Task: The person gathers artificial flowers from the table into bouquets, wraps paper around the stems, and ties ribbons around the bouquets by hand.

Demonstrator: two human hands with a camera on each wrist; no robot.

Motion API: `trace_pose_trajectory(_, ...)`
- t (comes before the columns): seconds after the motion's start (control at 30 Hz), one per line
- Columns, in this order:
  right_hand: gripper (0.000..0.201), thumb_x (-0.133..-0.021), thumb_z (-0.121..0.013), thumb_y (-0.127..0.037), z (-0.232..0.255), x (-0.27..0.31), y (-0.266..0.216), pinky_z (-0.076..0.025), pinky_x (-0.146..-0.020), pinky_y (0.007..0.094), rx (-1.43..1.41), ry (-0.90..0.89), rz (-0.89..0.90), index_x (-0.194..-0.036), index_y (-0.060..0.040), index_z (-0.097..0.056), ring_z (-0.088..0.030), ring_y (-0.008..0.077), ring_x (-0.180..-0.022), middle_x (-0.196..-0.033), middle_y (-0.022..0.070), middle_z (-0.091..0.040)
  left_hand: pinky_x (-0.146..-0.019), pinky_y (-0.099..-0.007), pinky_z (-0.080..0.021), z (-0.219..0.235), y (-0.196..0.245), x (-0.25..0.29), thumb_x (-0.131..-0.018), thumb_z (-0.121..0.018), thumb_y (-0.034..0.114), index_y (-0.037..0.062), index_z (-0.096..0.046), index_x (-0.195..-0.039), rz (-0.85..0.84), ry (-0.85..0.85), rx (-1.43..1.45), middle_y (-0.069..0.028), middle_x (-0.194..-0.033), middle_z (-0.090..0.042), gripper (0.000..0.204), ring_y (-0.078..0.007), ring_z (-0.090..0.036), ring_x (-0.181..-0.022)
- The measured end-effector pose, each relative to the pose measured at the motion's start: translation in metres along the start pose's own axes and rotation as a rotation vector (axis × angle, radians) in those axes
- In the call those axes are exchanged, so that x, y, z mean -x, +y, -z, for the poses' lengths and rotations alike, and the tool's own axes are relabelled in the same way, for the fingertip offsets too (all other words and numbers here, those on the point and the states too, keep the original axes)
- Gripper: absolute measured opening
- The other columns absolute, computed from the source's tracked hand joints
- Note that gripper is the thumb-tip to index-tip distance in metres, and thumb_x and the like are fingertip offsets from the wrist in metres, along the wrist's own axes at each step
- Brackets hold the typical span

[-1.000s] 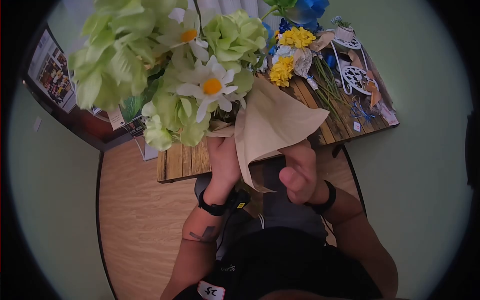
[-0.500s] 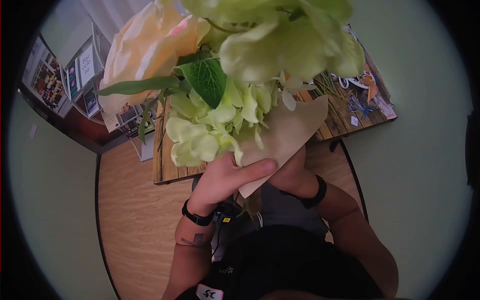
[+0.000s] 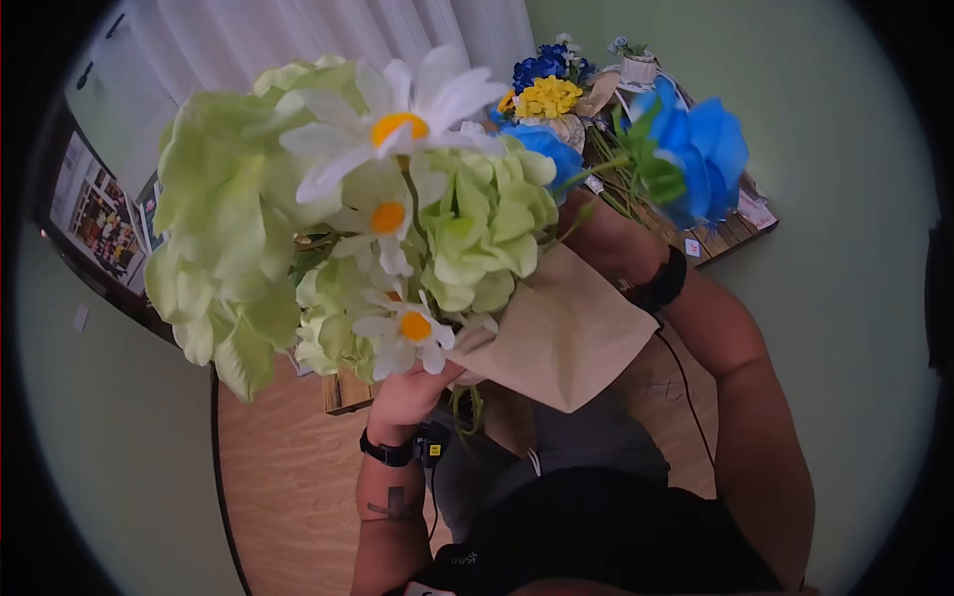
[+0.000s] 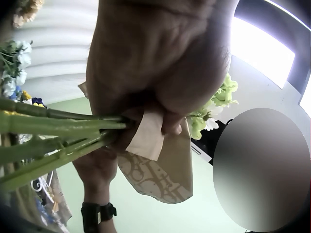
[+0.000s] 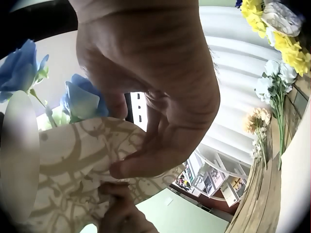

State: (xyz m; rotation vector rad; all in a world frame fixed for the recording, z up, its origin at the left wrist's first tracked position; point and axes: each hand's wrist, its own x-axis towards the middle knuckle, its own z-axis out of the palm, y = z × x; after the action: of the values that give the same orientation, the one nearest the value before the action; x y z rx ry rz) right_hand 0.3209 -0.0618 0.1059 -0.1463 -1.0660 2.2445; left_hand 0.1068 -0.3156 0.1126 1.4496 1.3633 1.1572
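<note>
Head view showed the bouquet (image 3: 485, 223) turned, blue flowers (image 3: 704, 159) now visible; left hand (image 3: 407, 397) gripped stems (image 4: 58, 127) and paper (image 3: 574, 333); right hand (image 3: 608, 238) had risen, its grip impossible to tell.

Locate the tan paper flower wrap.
Head view, centre: the tan paper wrap spreads right of the left hand, just below the ruffled pale green flower.

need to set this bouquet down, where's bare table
Bare planks lie past the stem ends of the peach flowers and white flowers; a small table corner shows near the left hand. It's crowded around the yellow flowers.
</note>
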Motion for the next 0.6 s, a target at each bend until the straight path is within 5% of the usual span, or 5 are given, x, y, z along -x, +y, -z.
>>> trace_pose_trajectory(0.03, 0.028, -0.100, -0.053, -0.019, 0.005, -0.007, -0.003, -0.052, -0.089, 0.0339, -0.052, -0.053, -0.140, -0.122, -0.0041, -0.058, -0.065, 0.0215, -0.100, -0.110, 0.0110, -0.065, -0.107, -0.0376, -0.042, -0.002, 0.004, -0.002, -0.091, -0.065, 0.007, -0.0025, -0.062, -0.128, -0.137, -0.002, -0.070, -0.0114, -0.130, -0.063, 0.039, -0.0228, -0.057, -0.123)
trace_pose_trajectory(0.1, 0.027, -0.095, -0.058, -0.009, 0.021, -0.007, -0.020, -0.053, -0.084, 0.0324, 1.209, -0.198, 0.211, -0.121, -0.0037, -0.060, -0.066, 0.0174, -0.096, -0.107, 0.0103, -0.066, -0.107, -0.0377, -0.042, -0.006, 0.010, -0.008, -0.087, -0.070, 0.005, 0.0002, -0.061, -0.130, -0.243, -0.077, -0.022, -0.0095, -0.131, -0.063, 0.044, -0.0224, -0.058, -0.122)
trace_pose_trajectory(0.13, 0.033, -0.090, -0.062, -0.003, -0.025, 0.034, -0.043, -0.054, -0.081, 0.0312, 0.664, -0.426, 0.451, -0.123, -0.0013, -0.062, -0.064, 0.0124, -0.095, -0.109, 0.0096, -0.068, -0.106, -0.0376, -0.043, -0.001, -0.019, -0.003, -0.084, -0.073, 0.004, 0.0010, -0.060, -0.130, -0.156, 0.086, 0.089, -0.0095, -0.130, -0.063, 0.048, -0.0217, -0.058, -0.122)
trace_pose_trajectory(0.2, 0.033, -0.090, -0.062, -0.003, -0.028, 0.030, -0.040, -0.054, -0.081, 0.0310, 0.692, -0.442, 0.430, -0.122, -0.0012, -0.062, -0.064, 0.0121, -0.095, -0.109, 0.0096, -0.069, -0.103, -0.0364, -0.045, 0.024, -0.092, 0.000, -0.083, -0.075, 0.003, 0.0015, -0.058, -0.132, -0.472, 0.258, -0.488, -0.0095, -0.130, -0.063, 0.053, -0.0212, -0.059, -0.121)
trace_pose_trajectory(0.6, 0.025, -0.089, -0.068, -0.006, -0.098, -0.009, -0.105, -0.053, -0.081, 0.0278, 0.642, -0.417, -0.126, -0.113, 0.0022, -0.071, -0.064, 0.0092, -0.087, -0.096, 0.0081, -0.074, -0.101, -0.0349, -0.047, -0.009, 0.002, -0.008, -0.084, -0.073, 0.004, 0.0010, -0.057, -0.134, -0.056, -0.161, 0.152, -0.0089, -0.130, -0.063, 0.052, -0.0208, -0.060, -0.118)
